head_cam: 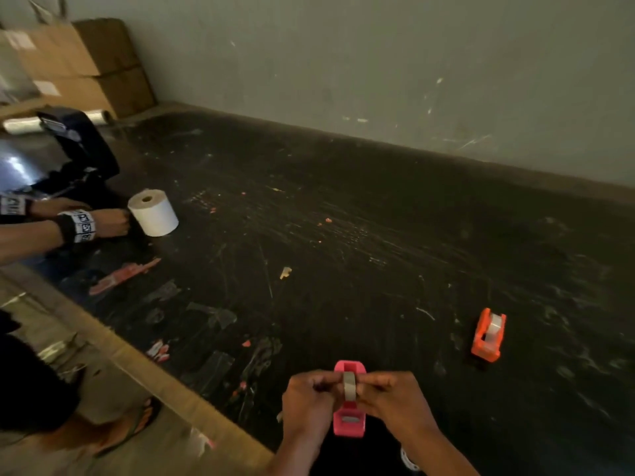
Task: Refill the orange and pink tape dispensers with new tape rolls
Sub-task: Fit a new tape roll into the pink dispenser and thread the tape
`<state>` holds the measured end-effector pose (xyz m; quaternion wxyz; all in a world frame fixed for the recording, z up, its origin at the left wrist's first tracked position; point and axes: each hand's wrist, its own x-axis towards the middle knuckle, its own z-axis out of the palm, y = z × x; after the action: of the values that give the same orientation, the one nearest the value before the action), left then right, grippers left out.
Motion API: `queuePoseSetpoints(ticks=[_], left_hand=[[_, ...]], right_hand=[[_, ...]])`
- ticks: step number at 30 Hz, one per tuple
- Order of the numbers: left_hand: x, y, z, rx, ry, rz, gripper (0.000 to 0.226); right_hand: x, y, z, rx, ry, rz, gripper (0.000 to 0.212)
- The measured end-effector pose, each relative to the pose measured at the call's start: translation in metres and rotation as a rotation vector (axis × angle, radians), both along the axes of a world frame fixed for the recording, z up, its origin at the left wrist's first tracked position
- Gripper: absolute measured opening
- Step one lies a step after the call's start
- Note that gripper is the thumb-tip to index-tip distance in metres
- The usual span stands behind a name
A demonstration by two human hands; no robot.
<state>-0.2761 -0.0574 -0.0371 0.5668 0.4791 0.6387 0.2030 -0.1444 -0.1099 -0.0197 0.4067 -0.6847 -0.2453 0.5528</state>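
Down at the near edge of the scuffed black table (pixel 343 207), the pink plastic tape dispenser (pixel 349 420) stands on its base, and everything else is best placed from it. Directly above its open cradle both hands meet — the left hand (pixel 311 400) and the right hand (pixel 390 400) each pinch one side of a small roll of pale clear tape (pixel 349 386), fingertips pressed against its flanks, the roll held edge-on over the dispenser's slot. To the right of the pink dispenser and a little farther back, well apart from it, sits the orange plastic tape dispenser (pixel 488 334) with a clear roll showing in its cradle. Far off to the left and back from the pink dispenser, a thick white paper roll (pixel 154 213) stands on end, with another person's hand (pixel 113 223) — wearing a black-and-white patterned wristband — touching its side. Bits of pink and clear tape scrap lie stuck to the table between that roll and the pink dispenser.
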Motion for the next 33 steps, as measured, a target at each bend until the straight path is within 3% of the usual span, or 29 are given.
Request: queuePoseSetpoints(ticks=[17, 23, 33], left_hand=[[0.007, 0.004, -0.01, 0.06, 0.049, 0.097, 0.025], [0.004, 0.006, -0.012, 0.081, 0.112, 0.03, 0.038], [0.003, 0.011, -0.014, 0.111, 0.197, -0.04, 0.022]], right_hand=[[-0.003, 0.008, -0.02, -0.076, -0.398, 0.025, 0.016], [0.002, 0.011, -0.022, -0.088, -0.405, 0.021, 0.012], [0.003, 0.013, -0.027, -0.112, -0.344, -0.076, 0.013]])
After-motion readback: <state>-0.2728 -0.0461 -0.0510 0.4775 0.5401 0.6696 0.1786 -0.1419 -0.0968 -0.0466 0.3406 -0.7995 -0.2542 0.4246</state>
